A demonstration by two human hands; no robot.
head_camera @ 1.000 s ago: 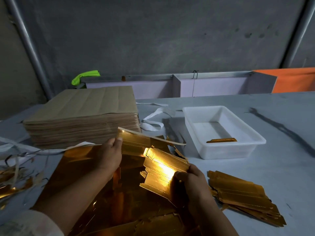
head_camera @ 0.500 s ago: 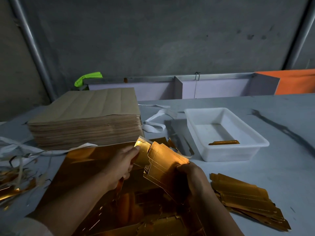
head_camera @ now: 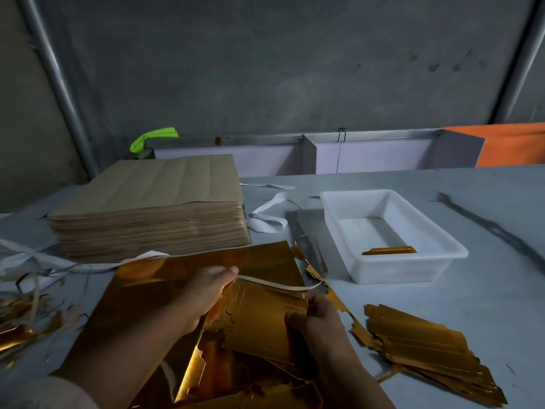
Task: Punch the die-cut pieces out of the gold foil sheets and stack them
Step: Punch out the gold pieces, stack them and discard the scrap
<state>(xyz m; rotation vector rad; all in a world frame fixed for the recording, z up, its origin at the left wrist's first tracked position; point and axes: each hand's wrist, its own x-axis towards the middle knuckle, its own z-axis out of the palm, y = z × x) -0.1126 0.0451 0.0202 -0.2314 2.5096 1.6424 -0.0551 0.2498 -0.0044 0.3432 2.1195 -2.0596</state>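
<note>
Head view: the left hand [head_camera: 206, 290] and right hand [head_camera: 317, 318] each grip one end of the gold piece [head_camera: 262, 317]. A second ago it was raised and tilted; it now lies low over the foil sheet [head_camera: 165, 284] beneath the hands. A pale strip [head_camera: 280, 286] spans its far edge, probably waste to remove. The stack [head_camera: 427, 349] lies right of the right hand.

Glossy, mirror-smooth gold foil sheet [head_camera: 165, 290] under the fingers [head_camera: 224, 276]; die-cut piece [head_camera: 259, 320] between them equally shiny, scored with perforated lines. Beyond the fingertips, matt brown paper stack [head_camera: 153, 208], rough at its layered edges. To their right, smooth white plastic tray [head_camera: 398, 270].
</note>
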